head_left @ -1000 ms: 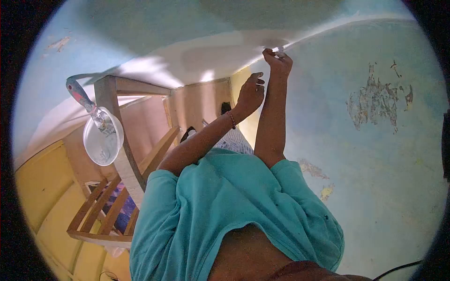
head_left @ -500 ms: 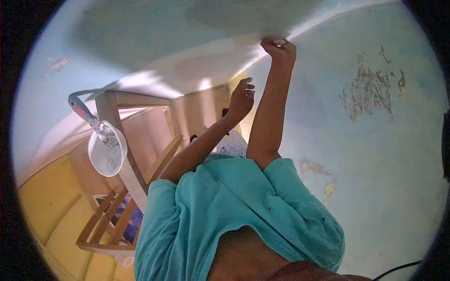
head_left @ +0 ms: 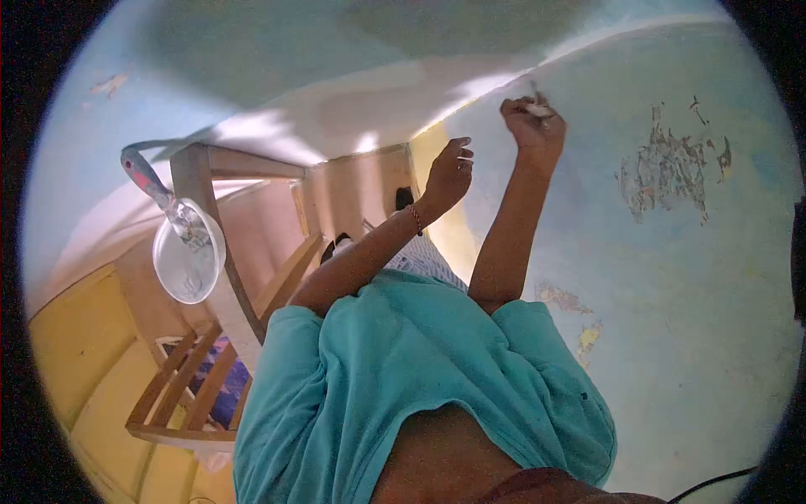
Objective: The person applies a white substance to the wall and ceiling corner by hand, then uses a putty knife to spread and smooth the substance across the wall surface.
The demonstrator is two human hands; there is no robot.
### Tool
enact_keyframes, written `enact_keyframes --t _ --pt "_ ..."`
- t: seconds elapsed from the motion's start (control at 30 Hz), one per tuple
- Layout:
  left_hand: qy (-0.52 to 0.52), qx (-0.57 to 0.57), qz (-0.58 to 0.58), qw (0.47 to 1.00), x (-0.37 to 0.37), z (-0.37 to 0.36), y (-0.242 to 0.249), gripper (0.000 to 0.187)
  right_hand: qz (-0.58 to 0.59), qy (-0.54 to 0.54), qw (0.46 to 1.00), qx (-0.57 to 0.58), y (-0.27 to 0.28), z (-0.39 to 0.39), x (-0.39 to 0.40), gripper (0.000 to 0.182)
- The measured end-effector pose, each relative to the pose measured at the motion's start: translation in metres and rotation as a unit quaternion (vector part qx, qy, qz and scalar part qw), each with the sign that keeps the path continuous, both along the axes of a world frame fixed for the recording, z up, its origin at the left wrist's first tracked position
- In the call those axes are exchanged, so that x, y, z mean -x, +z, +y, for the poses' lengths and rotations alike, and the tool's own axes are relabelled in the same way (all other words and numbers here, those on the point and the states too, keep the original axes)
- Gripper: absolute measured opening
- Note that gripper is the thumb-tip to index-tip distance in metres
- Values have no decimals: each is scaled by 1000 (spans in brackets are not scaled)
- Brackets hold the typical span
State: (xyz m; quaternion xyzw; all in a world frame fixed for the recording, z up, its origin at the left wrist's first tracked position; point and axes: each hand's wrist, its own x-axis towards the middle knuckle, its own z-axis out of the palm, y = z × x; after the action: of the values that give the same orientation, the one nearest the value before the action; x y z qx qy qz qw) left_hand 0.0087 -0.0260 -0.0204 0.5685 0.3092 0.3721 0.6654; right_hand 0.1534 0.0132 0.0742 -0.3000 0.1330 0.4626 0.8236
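Observation:
My right hand is raised near the wall corner, fingers curled round a small whitish piece with a thin grey tip poking out above; its exact kind I cannot tell. Lower and to the left, my left hand hangs in the air, fingers loosely bent and apart, pale smears on the fingertips, a beaded bracelet at the wrist. A white tub sits at the left by the wooden frame. Leaning in it is a putty knife with a grey and red handle, its blade coated in whitish paste.
On the right, the pale blue wall has a large peeled patch and smaller flaked spots. A wooden frame with slats stands at the left. Beyond it are yellow panels. A black cable runs at lower right.
My right hand has come away from the corner line, moving right and down onto the blue wall. My left hand has shifted slightly right. The tub and putty knife stay in place.

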Motion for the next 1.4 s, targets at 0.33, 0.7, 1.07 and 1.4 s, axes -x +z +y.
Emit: enact_keyframes --t 0.33,0.7,1.07,1.4 --pt "70 -86 60 992 -26 26 12 38 -681 192 676 207 -105 -1 -15 15" --pt "19 11 24 999 -16 24 10 43 -346 168 904 185 -103 40 -19 13" --pt "39 4 31 999 -13 17 5 39 113 13 993 -39 -94 59 -40 5" --pt "50 -38 50 997 -13 17 6 41 182 9 973 -141 17 47 -20 9"
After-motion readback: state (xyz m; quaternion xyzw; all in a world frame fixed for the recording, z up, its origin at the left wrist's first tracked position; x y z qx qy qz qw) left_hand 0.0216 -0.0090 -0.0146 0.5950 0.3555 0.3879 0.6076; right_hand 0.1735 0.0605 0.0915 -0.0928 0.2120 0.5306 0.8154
